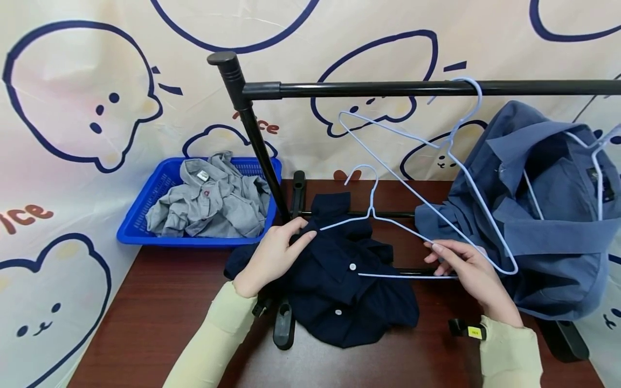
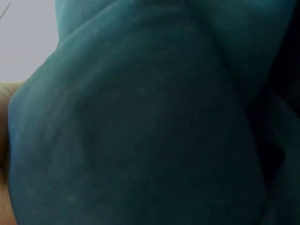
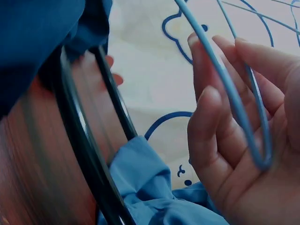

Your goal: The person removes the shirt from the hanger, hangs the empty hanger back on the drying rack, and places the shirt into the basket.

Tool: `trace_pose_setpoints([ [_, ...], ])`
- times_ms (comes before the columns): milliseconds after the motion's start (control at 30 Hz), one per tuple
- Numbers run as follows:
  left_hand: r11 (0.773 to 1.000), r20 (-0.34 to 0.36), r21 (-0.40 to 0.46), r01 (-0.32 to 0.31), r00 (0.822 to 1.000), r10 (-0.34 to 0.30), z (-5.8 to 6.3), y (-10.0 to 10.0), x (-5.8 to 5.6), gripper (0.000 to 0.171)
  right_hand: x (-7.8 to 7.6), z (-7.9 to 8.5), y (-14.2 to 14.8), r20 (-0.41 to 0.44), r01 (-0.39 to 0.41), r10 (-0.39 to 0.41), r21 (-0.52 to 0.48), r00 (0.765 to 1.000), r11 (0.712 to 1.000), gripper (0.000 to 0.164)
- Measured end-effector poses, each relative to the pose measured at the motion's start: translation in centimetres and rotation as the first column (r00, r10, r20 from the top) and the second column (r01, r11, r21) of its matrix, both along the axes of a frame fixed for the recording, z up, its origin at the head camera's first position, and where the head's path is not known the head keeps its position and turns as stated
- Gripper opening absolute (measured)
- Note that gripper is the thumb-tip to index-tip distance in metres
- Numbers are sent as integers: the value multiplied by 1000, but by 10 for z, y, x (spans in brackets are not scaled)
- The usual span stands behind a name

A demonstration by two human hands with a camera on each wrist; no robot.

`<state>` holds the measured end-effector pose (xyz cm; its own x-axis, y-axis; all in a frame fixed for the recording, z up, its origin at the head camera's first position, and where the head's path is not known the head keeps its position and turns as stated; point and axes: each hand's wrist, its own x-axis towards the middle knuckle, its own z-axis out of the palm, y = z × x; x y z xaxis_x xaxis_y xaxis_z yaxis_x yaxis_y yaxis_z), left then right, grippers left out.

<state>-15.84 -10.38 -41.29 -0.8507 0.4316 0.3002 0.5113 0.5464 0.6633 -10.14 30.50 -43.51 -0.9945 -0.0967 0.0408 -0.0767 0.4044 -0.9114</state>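
Note:
A navy shirt (image 1: 335, 291) with white buttons lies over the rack's lower bars. At its collar and shoulder side, my left hand (image 1: 274, 250) grips the cloth between thumb and fingers. Dark cloth (image 2: 140, 117) fills most of the left wrist view, hiding nearly all of that hand (image 2: 5, 150). A light blue wire hanger (image 1: 372, 211) has its left end inside the shirt, its hook pointing up. My right hand (image 1: 468, 272) pinches the hanger near its right end. In the right wrist view, the hanger's bent corner (image 3: 220, 77) lies between thumb and fingers.
Overhead runs a black rack rail (image 1: 364, 90), carrying a bare blue hanger (image 1: 479, 99) and a blue-grey shirt (image 1: 538, 253) on another hanger. A blue basket (image 1: 179, 241) at the left holds a grey shirt (image 1: 213, 199). A rack foot (image 1: 283, 326) stands on the brown table (image 1: 145, 323).

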Motion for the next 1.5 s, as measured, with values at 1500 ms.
trace_pose_setpoints([
  [1500,996,-20,-73,50,998,-52,-14,40,11,14,-29,11,-76,-170,156,-138,97,976,983,30],
])
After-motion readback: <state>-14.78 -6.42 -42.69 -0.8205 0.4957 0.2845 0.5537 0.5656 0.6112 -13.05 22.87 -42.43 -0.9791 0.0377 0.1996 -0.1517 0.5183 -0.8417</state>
